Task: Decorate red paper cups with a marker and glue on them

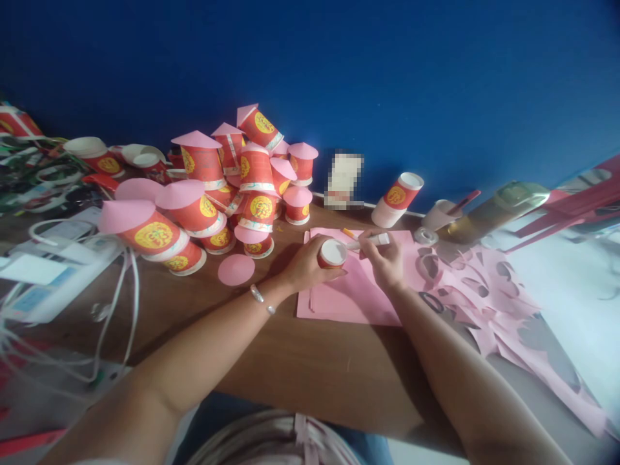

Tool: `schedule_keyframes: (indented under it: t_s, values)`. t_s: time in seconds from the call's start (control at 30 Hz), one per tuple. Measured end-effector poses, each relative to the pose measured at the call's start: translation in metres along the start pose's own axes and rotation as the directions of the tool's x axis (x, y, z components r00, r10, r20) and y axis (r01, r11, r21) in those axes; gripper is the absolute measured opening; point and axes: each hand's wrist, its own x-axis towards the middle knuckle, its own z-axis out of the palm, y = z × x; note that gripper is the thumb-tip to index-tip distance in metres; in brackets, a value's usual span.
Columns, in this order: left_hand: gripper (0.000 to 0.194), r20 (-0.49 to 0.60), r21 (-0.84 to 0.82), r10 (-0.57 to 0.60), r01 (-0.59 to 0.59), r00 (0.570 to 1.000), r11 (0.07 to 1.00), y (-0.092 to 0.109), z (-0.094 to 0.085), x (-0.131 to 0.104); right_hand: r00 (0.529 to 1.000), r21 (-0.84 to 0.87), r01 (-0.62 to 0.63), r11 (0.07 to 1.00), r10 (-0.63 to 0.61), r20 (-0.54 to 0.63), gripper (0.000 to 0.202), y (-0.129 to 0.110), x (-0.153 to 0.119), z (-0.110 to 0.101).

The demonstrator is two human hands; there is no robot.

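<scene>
My left hand (pixel 310 263) is closed around a red paper cup (pixel 333 254), whose pale round end faces up towards me. In my right hand (pixel 386 261) is a slim white pen-shaped tube (pixel 380 239), pinched between the fingers. Its end points left at the cup's rim; whether it touches is too blurred to tell. Both hands are over a stack of pink paper sheets (pixel 358 303). A small orange stick (pixel 347 232) lies on the sheets' far part, just beyond the cup. A pink paper disc (pixel 236 269) rests on the wooden table left of my left hand.
Red cups with pink cone tops (pixel 261 210) are piled at the left back. Stacked cups (pixel 398 199) stand near the blue wall. Right lie a tape roll (pixel 426 236), pink paper scraps (pixel 484 290) and dark-handled scissors (pixel 430 301). White cables (pixel 135 303) run at left.
</scene>
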Motion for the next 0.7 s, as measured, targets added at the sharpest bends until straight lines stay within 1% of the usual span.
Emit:
schedule_keyframes:
  t_s: [0.1,0.17,0.27,0.43,0.53,0.6,0.7]
  values:
    - [0.055,-0.011,0.052,0.09,-0.09,0.996,0.995,-0.005,0.0,0.0,1.0,0.061,0.006,0.998,-0.005,-0.025,0.023,-0.001,0.0,0.0]
    - [0.057,0.009,0.037,0.096,-0.097,0.995,0.995,-0.006,0.001,0.0,1.0,0.048,0.013,0.999,-0.012,-0.009,0.023,-0.002,-0.001,0.0]
    - [0.06,0.033,-0.035,0.048,-0.047,0.998,0.998,-0.002,0.002,-0.001,1.0,-0.019,0.024,1.0,-0.024,0.013,0.022,-0.005,-0.002,0.0]
    - [0.06,0.045,-0.125,-0.042,0.047,0.998,0.991,0.005,0.002,-0.001,0.998,-0.119,0.056,0.991,-0.058,-0.013,0.02,-0.009,0.0,0.0]
    - [0.06,0.051,-0.124,-0.082,0.088,0.995,0.988,0.007,0.002,-0.002,0.997,-0.162,0.07,0.984,-0.072,-0.004,0.02,-0.008,0.001,0.0]
    - [0.059,0.053,-0.108,-0.099,0.104,0.994,0.989,0.007,0.002,-0.002,0.997,-0.156,0.077,0.985,-0.08,-0.014,0.021,-0.008,0.001,0.0]
    - [0.057,0.048,-0.079,-0.096,0.1,0.994,0.992,0.007,0.002,-0.002,0.993,-0.141,0.099,0.985,-0.107,-0.046,0.021,-0.009,0.0,0.0]
